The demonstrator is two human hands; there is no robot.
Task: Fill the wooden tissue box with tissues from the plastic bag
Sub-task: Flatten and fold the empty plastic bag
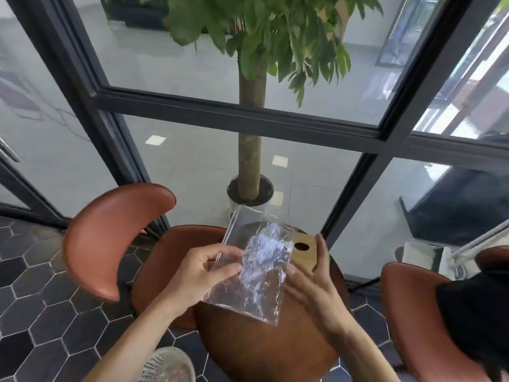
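Observation:
A clear plastic bag [256, 268] with crumpled white tissue inside hangs over the round wooden table [264, 351]. My left hand [201, 274] pinches its left edge between thumb and fingers. My right hand [308, 282] is partly behind the bag on the right; its thumb touches the near right edge of the wooden tissue box [304, 250]. The box stands at the table's far side, showing a dark round hole on top; the bag hides its left part. Whether my right fingers grip the bag or the box is unclear.
A brown leather chair [110, 238] stands to the left and another [429, 312] to the right with a dark item on it. A potted tree [249, 161] stands behind the table, in front of glass panes with dark frames. A white mesh object [168, 365] lies below.

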